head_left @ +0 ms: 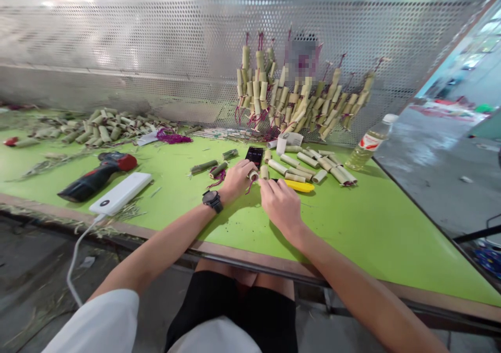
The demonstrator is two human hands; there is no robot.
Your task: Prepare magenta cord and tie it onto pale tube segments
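Note:
My left hand (236, 179), with a black watch on its wrist, is closed around a short bamboo tube (253, 175). A purple cord (249, 187) hangs from that tube. Close by on the right, my right hand (281, 204) has its fingers pinched together at the tube's end; what they grip is too small to make out. Just behind those fingers lies a yellow-handled tool (299, 186), partly hidden. A phone (255, 155) lies beyond my left hand. Several cut bamboo tubes (289, 160) are spread past my right hand, and darker pieces (203, 167) lie to the left.
Strung bamboo bundles (258, 89) hang on the perforated metal panel (156, 45). A bottle (368, 144) stands at the right. On the left are a cordless drill (99, 173), a cabled white power bank (121, 192), a bamboo heap (99, 128) and purple cord (174, 136) on the green table (352, 238).

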